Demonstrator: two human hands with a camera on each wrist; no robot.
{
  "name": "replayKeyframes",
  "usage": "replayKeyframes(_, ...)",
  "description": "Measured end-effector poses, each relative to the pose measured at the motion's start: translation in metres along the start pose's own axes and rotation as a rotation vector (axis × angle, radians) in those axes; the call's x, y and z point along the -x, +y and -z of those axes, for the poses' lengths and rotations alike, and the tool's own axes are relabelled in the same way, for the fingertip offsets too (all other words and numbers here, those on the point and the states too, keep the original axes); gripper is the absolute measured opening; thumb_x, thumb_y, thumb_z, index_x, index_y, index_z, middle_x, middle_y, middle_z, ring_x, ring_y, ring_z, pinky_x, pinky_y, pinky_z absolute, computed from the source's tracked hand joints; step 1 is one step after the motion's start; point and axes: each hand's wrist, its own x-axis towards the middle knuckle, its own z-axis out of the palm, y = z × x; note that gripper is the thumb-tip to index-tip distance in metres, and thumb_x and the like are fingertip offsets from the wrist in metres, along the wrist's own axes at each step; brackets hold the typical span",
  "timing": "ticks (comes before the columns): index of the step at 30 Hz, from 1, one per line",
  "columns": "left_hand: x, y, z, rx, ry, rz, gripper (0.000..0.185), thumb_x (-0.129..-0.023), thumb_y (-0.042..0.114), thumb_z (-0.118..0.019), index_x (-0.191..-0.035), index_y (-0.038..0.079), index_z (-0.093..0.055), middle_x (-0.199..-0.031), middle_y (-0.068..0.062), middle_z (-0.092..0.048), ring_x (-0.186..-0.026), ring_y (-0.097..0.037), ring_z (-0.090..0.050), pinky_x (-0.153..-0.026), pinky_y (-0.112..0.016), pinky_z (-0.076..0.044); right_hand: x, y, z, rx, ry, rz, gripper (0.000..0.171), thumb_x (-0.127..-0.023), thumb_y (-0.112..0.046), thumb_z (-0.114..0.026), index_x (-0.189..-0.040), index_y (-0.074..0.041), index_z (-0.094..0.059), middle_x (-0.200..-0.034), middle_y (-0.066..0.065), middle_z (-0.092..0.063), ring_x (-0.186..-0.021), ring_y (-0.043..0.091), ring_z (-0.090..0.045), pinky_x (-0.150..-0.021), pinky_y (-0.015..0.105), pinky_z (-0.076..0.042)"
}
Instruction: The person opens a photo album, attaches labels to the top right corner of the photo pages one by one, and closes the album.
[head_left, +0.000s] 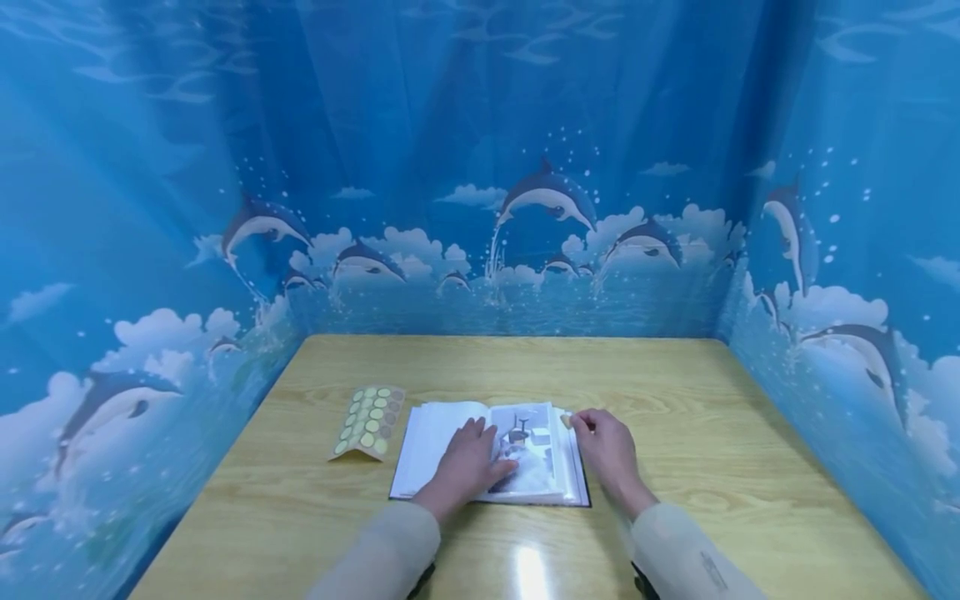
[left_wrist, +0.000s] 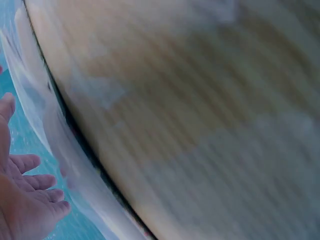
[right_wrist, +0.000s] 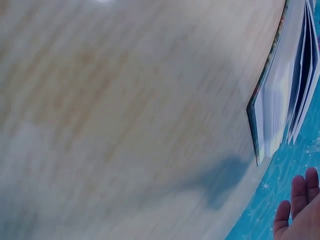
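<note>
While the left hand (head_left: 471, 463) is lying flat, fingers spread, on the open book (head_left: 450, 433) at the table's (head_left: 675, 392) near middle, the right hand (head_left: 606, 450) is pinching a small yellowish sticker (head_left: 566, 420) at its illustrated right page's edge.

Saw a yellow wooden table (head_left: 675, 375), smooth and shiny. Spotted a bright patch of light (head_left: 528, 571) on its near side. Found a sheet of round stickers (head_left: 367, 422) lying on the left part of the table, with yellow and green dots in rows. Looked up at a big blue curtain (head_left: 480, 100) around three sides of the table. Counted many jumping dolphins (head_left: 547, 196) on it, above white clouds (head_left: 405, 243) and splashy water.
</note>
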Motion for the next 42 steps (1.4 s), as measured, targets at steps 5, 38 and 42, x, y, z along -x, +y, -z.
replayKeyframes(5, 0.0, 0.004, -0.009, -0.034, -0.003, -0.039, 0.075, -0.09, 0.054, -0.065, -0.144, 0.004, -0.05, -0.152, -0.024, -0.038, -0.143, -0.042, -0.03, -0.117, -0.055, -0.023, -0.007, 0.0, -0.002, -0.008, -0.016, 0.002, 0.022, -0.097, -0.021, -0.061, -0.102, -0.003, -0.072, -0.1, 0.013, -0.069, -0.093, 0.029, -0.063, -0.084, 0.046, -0.051)
replayKeyframes(38, -0.002, 0.017, -0.012, -0.077, -0.101, 0.047, 0.073, -0.088, 0.06, -0.064, -0.147, 0.019, -0.049, -0.156, -0.016, -0.036, -0.144, -0.04, -0.028, -0.116, -0.059, -0.022, -0.053, 0.001, -0.04, 0.393, -0.101, 0.174, 0.024, -0.099, -0.026, -0.061, -0.103, -0.006, -0.073, -0.101, 0.011, -0.069, -0.097, 0.03, -0.064, -0.084, 0.048, -0.048)
replayKeyframes(42, -0.001, 0.017, -0.011, -0.081, -0.106, 0.048, 0.073, -0.088, 0.06, -0.063, -0.147, 0.02, -0.049, -0.156, -0.016, -0.036, -0.144, -0.04, -0.028, -0.115, -0.06, -0.022, -0.053, -0.001, -0.042, 0.422, -0.092, 0.205, 0.022, -0.098, -0.025, -0.062, -0.101, -0.007, -0.074, -0.099, 0.01, -0.07, -0.097, 0.03, -0.064, -0.085, 0.049, -0.048)
